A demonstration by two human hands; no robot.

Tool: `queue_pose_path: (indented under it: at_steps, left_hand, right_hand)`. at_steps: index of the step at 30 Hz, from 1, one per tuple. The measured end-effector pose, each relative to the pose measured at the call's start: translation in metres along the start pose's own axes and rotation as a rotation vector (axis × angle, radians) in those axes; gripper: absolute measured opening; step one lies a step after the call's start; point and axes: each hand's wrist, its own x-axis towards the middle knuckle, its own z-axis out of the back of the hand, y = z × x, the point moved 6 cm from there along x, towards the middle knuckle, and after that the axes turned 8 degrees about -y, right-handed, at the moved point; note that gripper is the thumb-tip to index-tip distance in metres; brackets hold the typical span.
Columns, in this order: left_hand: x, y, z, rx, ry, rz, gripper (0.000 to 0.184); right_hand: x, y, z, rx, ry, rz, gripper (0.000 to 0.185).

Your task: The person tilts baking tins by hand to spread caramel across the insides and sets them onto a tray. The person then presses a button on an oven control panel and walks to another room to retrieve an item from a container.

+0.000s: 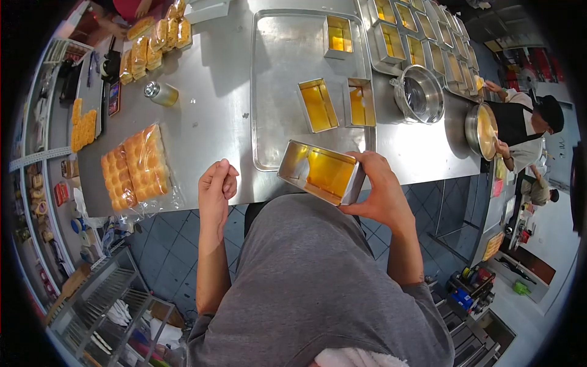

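Observation:
My right hand [380,183] grips the right end of a metal loaf tin [293,172], thumb below and fingers above. The tin is tilted towards me over the table's front edge, and its inner walls shine yellow. Left of it, my left hand [217,183] is closed in a loose fist, fingers curled and thumb on top; nothing shows in it. Just beyond the held tin lies a large shallow baking tray [272,110]. On it stand three more loaf tins: a tilted one [318,105], one at the right [361,103] and one at the back [338,37].
Several tins fill another tray at the back right, near a steel bowl [419,95]. Wrapped bread rolls [136,166], a shaker [161,93] and bagged loaves [156,43] are on the left. At the right, a co-worker [523,125] holds a large mixing bowl [482,131].

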Motion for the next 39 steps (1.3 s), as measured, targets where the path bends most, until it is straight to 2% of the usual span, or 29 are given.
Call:
queue_pose_path:
  at_steps: [17,20,24,29,32,39]
  left_hand:
    - [0.005,0.000,-0.005,0.027,-0.037,0.013,0.032]
    - [0.002,0.001,-0.004,0.028,-0.050,0.019,0.032]
    - [0.000,0.003,-0.002,0.035,-0.079,0.020,0.033]
    - [-0.002,0.005,-0.001,0.082,-0.102,0.028,0.032]
    - [-0.002,0.005,-0.006,0.074,-0.108,0.038,0.032]
    - [-0.003,0.010,-0.005,0.064,-0.134,0.062,0.033]
  right_hand:
    - [0.007,-0.024,-0.002,0.140,0.041,-0.132,0.082]
    - [0.007,-0.041,-0.011,0.429,0.127,-0.212,0.082]
    - [0.003,-0.048,-0.015,0.619,0.133,-0.237,0.083]
    - [0.003,-0.049,-0.011,0.684,0.064,-0.182,0.070]
    - [0.000,-0.058,-0.013,0.710,0.154,-0.233,0.085]
    - [-0.001,-0.060,-0.008,0.730,0.199,-0.223,0.086]
